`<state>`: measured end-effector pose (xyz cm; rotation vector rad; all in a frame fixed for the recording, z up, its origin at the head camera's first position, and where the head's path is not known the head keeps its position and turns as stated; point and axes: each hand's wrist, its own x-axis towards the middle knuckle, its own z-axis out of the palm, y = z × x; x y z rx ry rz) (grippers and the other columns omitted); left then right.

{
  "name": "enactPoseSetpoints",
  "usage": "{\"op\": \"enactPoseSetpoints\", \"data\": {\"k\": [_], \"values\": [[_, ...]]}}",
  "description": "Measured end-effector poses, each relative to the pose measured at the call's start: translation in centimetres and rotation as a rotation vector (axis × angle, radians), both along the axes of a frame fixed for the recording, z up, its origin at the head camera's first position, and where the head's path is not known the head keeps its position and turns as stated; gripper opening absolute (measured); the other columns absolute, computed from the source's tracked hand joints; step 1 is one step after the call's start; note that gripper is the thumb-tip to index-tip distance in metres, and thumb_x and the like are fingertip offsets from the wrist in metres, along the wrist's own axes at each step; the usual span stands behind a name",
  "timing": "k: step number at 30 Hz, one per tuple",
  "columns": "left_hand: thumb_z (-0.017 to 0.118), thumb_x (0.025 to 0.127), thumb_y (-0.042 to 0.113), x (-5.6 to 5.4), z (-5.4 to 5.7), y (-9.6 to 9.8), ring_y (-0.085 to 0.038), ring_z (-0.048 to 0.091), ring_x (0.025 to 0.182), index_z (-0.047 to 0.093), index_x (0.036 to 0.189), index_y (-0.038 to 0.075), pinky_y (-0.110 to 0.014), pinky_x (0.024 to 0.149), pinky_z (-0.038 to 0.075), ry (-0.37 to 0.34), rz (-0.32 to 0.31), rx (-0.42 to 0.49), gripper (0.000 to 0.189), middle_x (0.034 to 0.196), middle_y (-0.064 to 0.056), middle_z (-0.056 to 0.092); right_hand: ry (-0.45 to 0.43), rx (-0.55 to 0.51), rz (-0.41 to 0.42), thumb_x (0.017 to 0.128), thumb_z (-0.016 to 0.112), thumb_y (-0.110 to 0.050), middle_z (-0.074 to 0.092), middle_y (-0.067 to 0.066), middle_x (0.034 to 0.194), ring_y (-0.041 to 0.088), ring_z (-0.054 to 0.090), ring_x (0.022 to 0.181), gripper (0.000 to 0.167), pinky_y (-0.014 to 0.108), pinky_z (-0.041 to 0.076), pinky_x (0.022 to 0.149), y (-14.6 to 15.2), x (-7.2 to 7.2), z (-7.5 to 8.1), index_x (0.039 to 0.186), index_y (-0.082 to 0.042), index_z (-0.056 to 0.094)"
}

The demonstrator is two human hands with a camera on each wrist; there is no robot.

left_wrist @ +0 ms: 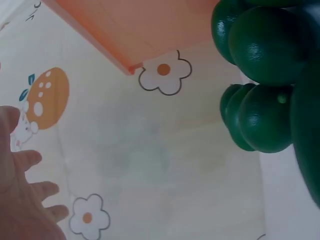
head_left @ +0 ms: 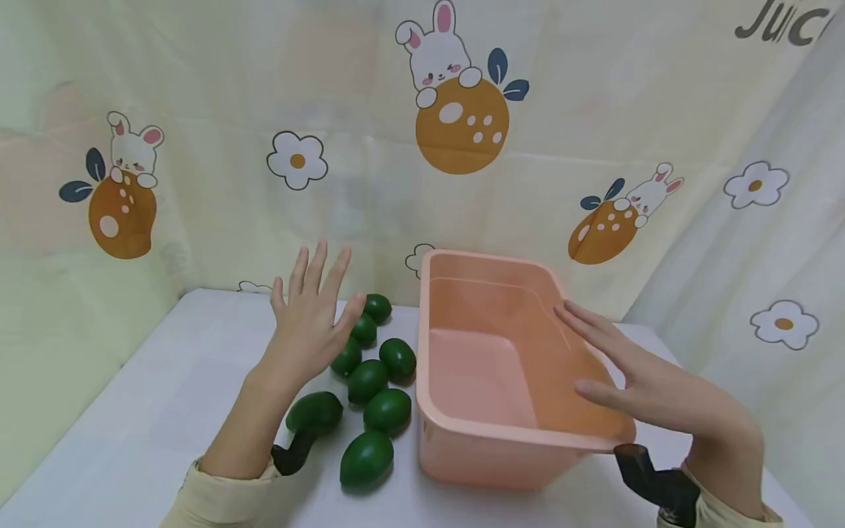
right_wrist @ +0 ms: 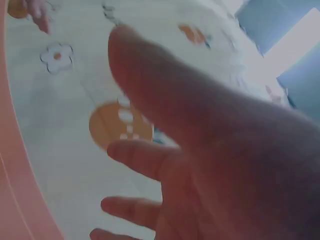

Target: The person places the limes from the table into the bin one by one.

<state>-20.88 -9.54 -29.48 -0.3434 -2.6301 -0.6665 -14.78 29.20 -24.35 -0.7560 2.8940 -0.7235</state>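
Fruit [head_left: 367,381], eight visible from the head, dark green, glossy and egg-shaped, in a loose cluster on the white surface [head_left: 178,381], just left of a smooth peach-pink tub [head_left: 482,458] with rounded corners. Near the cluster's far left, a raised left hand [head_left: 306,323] with straight fingers fanned wide; at the tub's right side, a right hand [head_left: 637,374] with extended fingers, thumb well apart, contact with the rim impossible to tell.
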Motion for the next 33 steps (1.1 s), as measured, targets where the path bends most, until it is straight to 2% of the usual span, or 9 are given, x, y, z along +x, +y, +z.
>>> {"op": "enactPoseSetpoints", "data": {"k": [2,3,6,8,11,17,21,27,33], "values": [[0.04,0.098,0.048,-0.1,-0.2,0.1,-0.033,-0.007,0.147,0.011,0.154,0.027,-0.069,0.108,-0.002,-0.038,-0.008,0.01,0.067,0.161,-0.009,-0.001,-0.015,-0.031,0.04,0.093,0.06,-0.017,0.007,-0.011,0.159,0.003,0.018,0.141,0.083,0.018,0.035,0.101,1.8,-0.9,-0.6,0.152,-0.035,0.005],[0.041,0.098,0.047,-0.2,-0.4,0.1,-0.033,-0.006,0.147,0.01,0.154,0.027,-0.07,0.108,-0.002,-0.055,-0.01,0.013,0.067,0.161,-0.009,-0.002,-0.038,-0.072,0.078,0.093,0.058,-0.013,0.007,-0.009,0.16,0.0,0.018,0.141,0.082,0.016,0.034,0.101,2.6,-1.4,-1.0,0.153,-0.033,0.005],[0.044,0.097,0.045,-0.4,-0.8,-0.1,-0.035,-0.005,0.147,0.009,0.154,0.027,-0.07,0.107,0.0,-0.111,-0.018,0.016,0.069,0.161,-0.011,-0.002,-0.136,-0.243,0.237,0.093,0.052,-0.001,0.002,0.002,0.161,0.001,0.019,0.143,0.082,0.019,0.036,0.103,4.8,-3.0,-2.5,0.154,-0.021,0.002],[0.046,0.097,0.043,-0.5,-1.1,-0.2,-0.036,-0.004,0.147,0.008,0.154,0.026,-0.071,0.107,0.003,-0.15,-0.028,0.022,0.07,0.161,-0.012,-0.002,-0.193,-0.347,0.325,0.091,0.05,0.005,-0.001,0.009,0.161,0.005,0.02,0.145,0.082,0.015,0.035,0.103,6.2,-3.8,-3.4,0.154,-0.015,0.001],[0.048,0.096,0.04,-0.9,-1.5,-0.4,-0.037,-0.002,0.147,0.008,0.154,0.025,-0.072,0.106,0.007,-0.191,-0.044,0.023,0.072,0.16,-0.014,-0.001,-0.255,-0.443,0.383,0.09,0.049,0.007,-0.006,0.012,0.16,0.006,0.018,0.145,0.083,0.018,0.035,0.104,7.5,-4.8,-4.7,0.153,-0.01,-0.001],[0.052,0.095,0.039,-2.0,-2.9,-0.6,-0.041,0.003,0.146,0.009,0.154,0.022,-0.074,0.104,0.014,-0.262,-0.064,-0.02,0.074,0.16,-0.016,0.003,-0.405,-0.5,0.347,0.093,0.052,-0.006,-0.008,0.009,0.161,0.007,0.018,0.145,0.083,0.021,0.039,0.103,7.9,-6.2,-6.1,0.153,-0.017,-0.004],[0.051,0.095,0.04,-2.5,-3.8,-0.3,-0.043,0.007,0.145,0.012,0.154,0.02,-0.073,0.103,0.017,-0.34,-0.092,-0.053,0.073,0.159,-0.018,0.005,-0.393,-0.465,0.3,0.092,0.052,-0.005,-0.009,0.007,0.161,0.0,0.022,0.142,0.085,0.019,0.04,0.101,7.9,-6.3,-6.4,0.153,-0.019,-0.005],[0.052,0.094,0.042,-2.7,-4.5,0.0,-0.045,0.011,0.143,0.014,0.153,0.018,-0.074,0.101,0.022,-0.438,-0.121,-0.066,0.074,0.158,-0.021,0.007,-0.356,-0.389,0.261,0.092,0.051,-0.002,-0.008,0.006,0.161,-0.007,0.021,0.14,0.086,0.016,0.037,0.1,7.6,-6.0,-6.3,0.153,-0.018,-0.007],[0.055,0.093,0.04,-2.8,-5.2,0.0,-0.045,0.01,0.143,0.016,0.153,0.015,-0.07,0.104,0.025,-0.499,-0.15,-0.036,0.076,0.157,-0.023,0.007,-0.348,-0.358,0.264,0.092,0.051,-0.003,-0.008,0.004,0.161,-0.005,0.022,0.14,0.086,0.016,0.037,0.099,7.7,-6.3,-6.2,0.153,-0.019,-0.006]]}}
